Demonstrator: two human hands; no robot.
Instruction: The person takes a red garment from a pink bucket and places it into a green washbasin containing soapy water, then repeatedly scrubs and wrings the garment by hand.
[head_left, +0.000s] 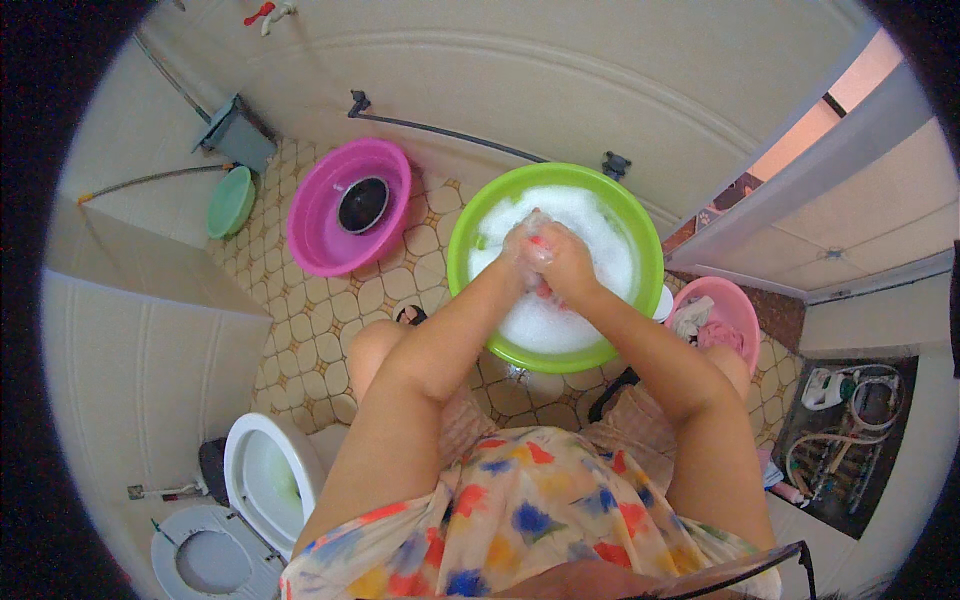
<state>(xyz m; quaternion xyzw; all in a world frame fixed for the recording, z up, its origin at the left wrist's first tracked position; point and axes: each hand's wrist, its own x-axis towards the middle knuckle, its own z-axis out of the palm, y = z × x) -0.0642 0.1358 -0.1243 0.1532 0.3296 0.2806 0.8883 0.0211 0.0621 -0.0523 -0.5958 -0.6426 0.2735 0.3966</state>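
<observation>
A large lime-green plastic basin (555, 364) full of white soap suds (592, 210) stands on the floor before me. Over its middle, my left hand (519, 246) and my right hand (570, 261) are pressed together, wet with foam. Between them shows a small soapy red item (538, 241), mostly hidden by the fingers; it looks like cloth. More red shows under my right hand, close to the foam.
A magenta basin (315, 247) holds a dark round bowl (364, 205). At right, a pink basin (739, 300) contains cloths (720, 336). A toilet (232, 442) stands lower left, and a green basin (231, 202) and grey bin (238, 133) lie beyond. A pipe (450, 131) runs along the wall.
</observation>
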